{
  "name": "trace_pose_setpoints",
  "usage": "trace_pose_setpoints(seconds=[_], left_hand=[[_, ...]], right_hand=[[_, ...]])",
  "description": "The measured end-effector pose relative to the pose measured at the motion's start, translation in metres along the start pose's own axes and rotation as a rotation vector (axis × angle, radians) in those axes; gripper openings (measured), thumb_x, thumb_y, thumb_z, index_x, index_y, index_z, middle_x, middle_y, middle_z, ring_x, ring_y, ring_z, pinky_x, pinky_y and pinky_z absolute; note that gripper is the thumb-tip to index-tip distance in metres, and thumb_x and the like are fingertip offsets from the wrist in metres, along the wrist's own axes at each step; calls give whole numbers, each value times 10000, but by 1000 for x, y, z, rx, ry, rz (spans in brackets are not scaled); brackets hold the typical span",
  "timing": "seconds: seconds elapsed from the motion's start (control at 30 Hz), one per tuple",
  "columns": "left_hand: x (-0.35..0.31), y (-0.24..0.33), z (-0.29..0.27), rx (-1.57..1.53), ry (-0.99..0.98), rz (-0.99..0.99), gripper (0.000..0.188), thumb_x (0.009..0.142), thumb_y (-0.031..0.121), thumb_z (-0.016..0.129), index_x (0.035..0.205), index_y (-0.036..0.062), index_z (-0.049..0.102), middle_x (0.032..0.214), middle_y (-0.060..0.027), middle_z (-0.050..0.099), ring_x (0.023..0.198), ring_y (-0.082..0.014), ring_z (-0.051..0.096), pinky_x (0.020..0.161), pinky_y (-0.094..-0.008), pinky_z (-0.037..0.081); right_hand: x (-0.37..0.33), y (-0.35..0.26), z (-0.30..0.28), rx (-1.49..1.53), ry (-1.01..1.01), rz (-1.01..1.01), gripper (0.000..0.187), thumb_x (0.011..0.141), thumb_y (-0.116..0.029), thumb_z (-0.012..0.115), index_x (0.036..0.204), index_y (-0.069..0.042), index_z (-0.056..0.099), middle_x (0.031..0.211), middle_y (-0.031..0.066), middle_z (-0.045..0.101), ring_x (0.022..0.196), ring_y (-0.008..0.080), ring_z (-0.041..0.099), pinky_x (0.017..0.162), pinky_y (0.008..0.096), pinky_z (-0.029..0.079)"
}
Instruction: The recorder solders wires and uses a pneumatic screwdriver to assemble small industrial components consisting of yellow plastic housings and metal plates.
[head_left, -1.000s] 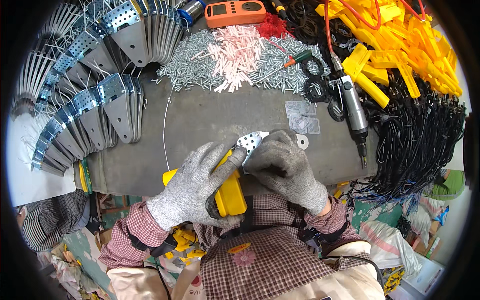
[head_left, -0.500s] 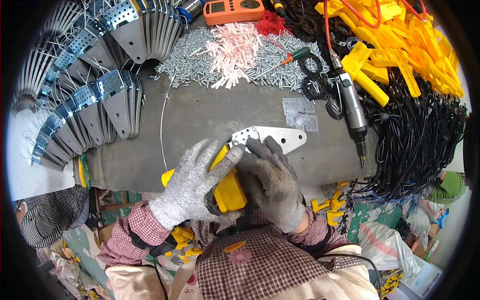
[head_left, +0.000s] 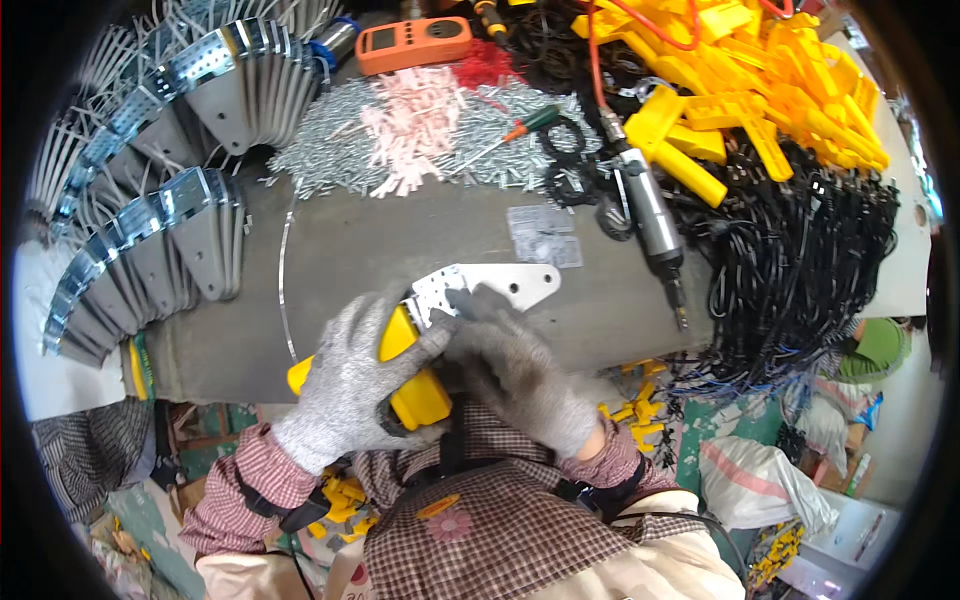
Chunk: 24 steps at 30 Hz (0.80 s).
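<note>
My left hand [head_left: 350, 390], in a grey knit glove, is closed around a yellow plastic handle [head_left: 422, 402]. Its thumb reaches over the handle's upper end. A silvery metal bracket [head_left: 535, 283] sticks out from that end, its perforated part by the handle and its rounded, holed end pointing right. My right hand [head_left: 525, 380], in a darker, soiled glove and partly blurred, is curled with its fingertips at the bracket's perforated part. Those fingers hide what they pinch, if anything.
Grey brackets [head_left: 208, 245] stand in rows at left. Behind lie screws [head_left: 325, 135], pale pink sleeves [head_left: 410, 125], a screwdriver [head_left: 530, 122] and an orange meter [head_left: 415, 45]. To the right are clear plastic pieces [head_left: 543, 238], an air screwdriver [head_left: 655, 215], yellow parts [head_left: 740, 110] and black cables [head_left: 790, 270].
The whole view has shifted, so the bench things appear farther left. My left hand still grips the yellow handle; my right hand's fingers have moved slightly at the bracket and it is now blurred.
</note>
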<state>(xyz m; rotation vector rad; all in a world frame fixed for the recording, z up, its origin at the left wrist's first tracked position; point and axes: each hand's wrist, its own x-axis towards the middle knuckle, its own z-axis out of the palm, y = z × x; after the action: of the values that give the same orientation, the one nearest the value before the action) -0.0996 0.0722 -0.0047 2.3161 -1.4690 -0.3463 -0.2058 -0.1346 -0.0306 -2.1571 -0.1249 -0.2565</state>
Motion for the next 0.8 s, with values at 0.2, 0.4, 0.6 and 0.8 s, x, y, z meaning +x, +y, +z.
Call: trace_pose_setpoints(seconds=[0.2, 0.4, 0.6, 0.8], left_hand=[[6, 3, 0, -17, -15, -5, 961, 574, 523, 886, 1447, 298, 553, 1531, -254, 331, 1369, -488, 372, 1130, -586, 332], [1, 0, 0, 1, -26, -18, 977, 593, 557, 880, 1468, 304, 526, 1538, -249, 327, 1371, -504, 371, 1133, -590, 337], [3, -5, -1, -8, -41, 1, 977, 595, 544, 874, 1469, 273, 531, 1513, -264, 344, 1346, -515, 391, 1104, -604, 355], [6, 1, -1, 39, -78, -5, 963, 595, 551, 869, 1453, 251, 552, 1506, -271, 343, 1338, -502, 405, 1094, -595, 363]], right_hand=[[-17, 72, -125, -1021, 460, 329, 666, 817, -74, 708, 1453, -171, 535, 1221, 206, 525, 1159, 422, 528, 976, 499, 470], [9, 60, -144, -113, 594, 381, 734, 834, -132, 678, 1503, -15, 399, 1234, 191, 620, 1063, 269, 658, 923, 327, 524], [56, 21, -62, 1374, 637, 59, 559, 970, -260, 633, 1445, -72, 409, 1430, 150, 547, 1082, 247, 645, 926, 393, 544], [61, 49, -28, 1651, 863, 12, 286, 1006, -171, 560, 1270, -63, 542, 1095, 84, 602, 816, 139, 578, 828, 366, 527]])
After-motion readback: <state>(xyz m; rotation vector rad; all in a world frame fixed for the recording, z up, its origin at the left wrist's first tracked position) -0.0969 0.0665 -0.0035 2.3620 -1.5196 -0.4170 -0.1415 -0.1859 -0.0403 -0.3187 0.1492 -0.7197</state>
